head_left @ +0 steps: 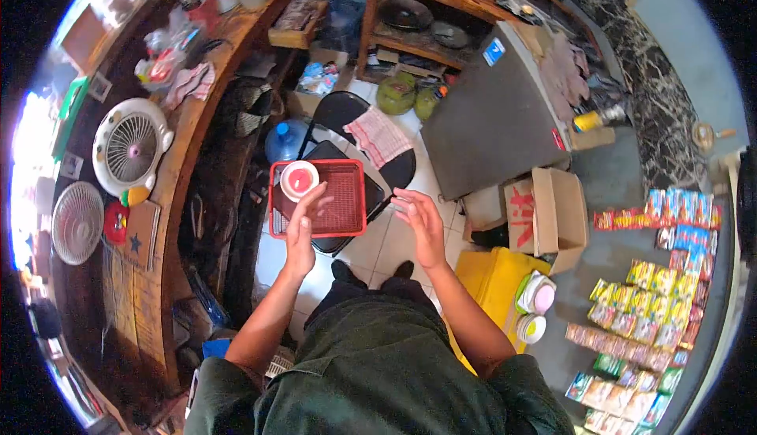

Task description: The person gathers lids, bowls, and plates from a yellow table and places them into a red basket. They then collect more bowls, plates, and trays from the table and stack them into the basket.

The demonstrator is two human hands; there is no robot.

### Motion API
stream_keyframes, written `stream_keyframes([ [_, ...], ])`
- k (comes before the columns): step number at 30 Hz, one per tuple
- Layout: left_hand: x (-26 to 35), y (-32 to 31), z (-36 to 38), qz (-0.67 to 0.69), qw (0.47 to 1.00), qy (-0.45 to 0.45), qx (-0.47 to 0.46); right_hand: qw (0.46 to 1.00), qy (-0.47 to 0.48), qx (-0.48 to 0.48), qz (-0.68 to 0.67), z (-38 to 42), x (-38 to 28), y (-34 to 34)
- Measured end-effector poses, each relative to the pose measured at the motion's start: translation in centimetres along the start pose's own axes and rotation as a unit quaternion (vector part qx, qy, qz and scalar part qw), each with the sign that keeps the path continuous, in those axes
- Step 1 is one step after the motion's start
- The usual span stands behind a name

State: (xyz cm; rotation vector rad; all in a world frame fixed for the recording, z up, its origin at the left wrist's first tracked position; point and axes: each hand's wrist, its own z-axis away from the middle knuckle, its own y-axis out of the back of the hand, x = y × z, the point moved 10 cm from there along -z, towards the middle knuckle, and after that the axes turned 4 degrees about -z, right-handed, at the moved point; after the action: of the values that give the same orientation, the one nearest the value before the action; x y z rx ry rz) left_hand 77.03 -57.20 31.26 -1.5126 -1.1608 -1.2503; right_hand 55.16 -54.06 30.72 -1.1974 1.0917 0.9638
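Observation:
Both my hands are raised in front of my body with nothing in them. My left hand (302, 230) has its fingers stretched out and overlaps the front of a red plastic basket (343, 222) in this view. In the basket's left part is a round white container (300, 180) with red in its middle. My right hand (422, 226) is held out to the right of the basket, palm turned inward, fingers apart. The basket rests on a black chair (325, 151), and a red-and-white checked cloth (380, 135) lies over a black seat behind it.
A wooden counter (185, 175) with a white fan (132, 151) runs along the left. At right stand a grey fridge (497, 112), an opened cardboard box (561, 214) and a yellow container (481, 277). Hanging sachets (646, 301) line the right side. Green coconuts (396, 94) lie behind the chair.

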Motion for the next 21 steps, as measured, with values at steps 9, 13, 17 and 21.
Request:
stream_keyframes([
  [9,-0.1,-11.3,-0.2,0.030,0.992,-0.007,-0.126,0.989,0.042,0.135,-0.045,7.4,-3.4,10.2],
  [13,-0.1,-18.2,1.7,0.056,0.979,-0.005,-0.197,0.979,0.071,0.181,-0.055,12.5,-3.3,15.6],
  [17,-0.4,-25.5,5.2,0.092,0.961,0.004,-0.262,0.969,0.092,0.222,-0.060,19.0,-4.3,21.0],
  [21,0.5,-33.5,9.6,0.069,0.942,0.015,-0.328,0.950,0.112,0.282,-0.078,25.9,-3.5,27.0],
])
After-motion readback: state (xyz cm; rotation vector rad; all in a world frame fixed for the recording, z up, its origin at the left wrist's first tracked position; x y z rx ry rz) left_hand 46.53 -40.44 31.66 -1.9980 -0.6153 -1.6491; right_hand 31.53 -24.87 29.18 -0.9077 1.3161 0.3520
